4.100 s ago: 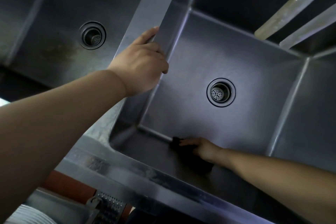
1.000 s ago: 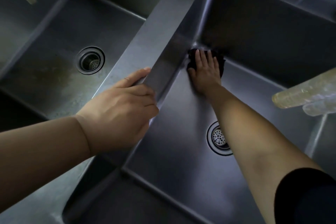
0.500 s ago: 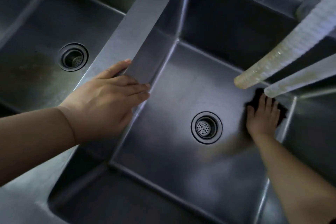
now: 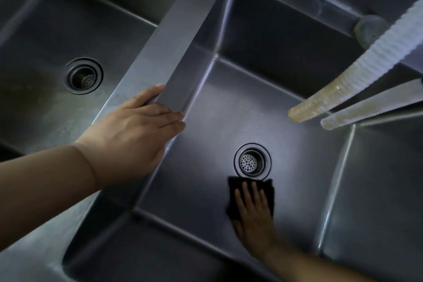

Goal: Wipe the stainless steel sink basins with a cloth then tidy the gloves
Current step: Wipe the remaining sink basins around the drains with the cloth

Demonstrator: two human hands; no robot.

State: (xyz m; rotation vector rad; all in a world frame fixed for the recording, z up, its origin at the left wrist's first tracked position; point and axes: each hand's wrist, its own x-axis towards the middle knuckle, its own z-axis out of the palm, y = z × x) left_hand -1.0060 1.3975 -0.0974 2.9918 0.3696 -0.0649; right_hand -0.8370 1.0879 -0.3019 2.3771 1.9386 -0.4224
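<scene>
Our right hand (image 4: 253, 210) pressed the dark cloth (image 4: 233, 186) flat-fingered beside the drain (image 4: 251, 160); our left hand (image 4: 135, 130), fingers straight, braced on the divider (image 4: 158, 39). We judged the unpinched cloth could bunch or slip, leaving the floor unwiped.

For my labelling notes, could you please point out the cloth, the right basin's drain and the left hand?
cloth (image 4: 233, 188): head view, upper left corner.
drain (image 4: 250, 162): head view, strainer centre.
left hand (image 4: 135, 130): head view, back of hand.
</scene>
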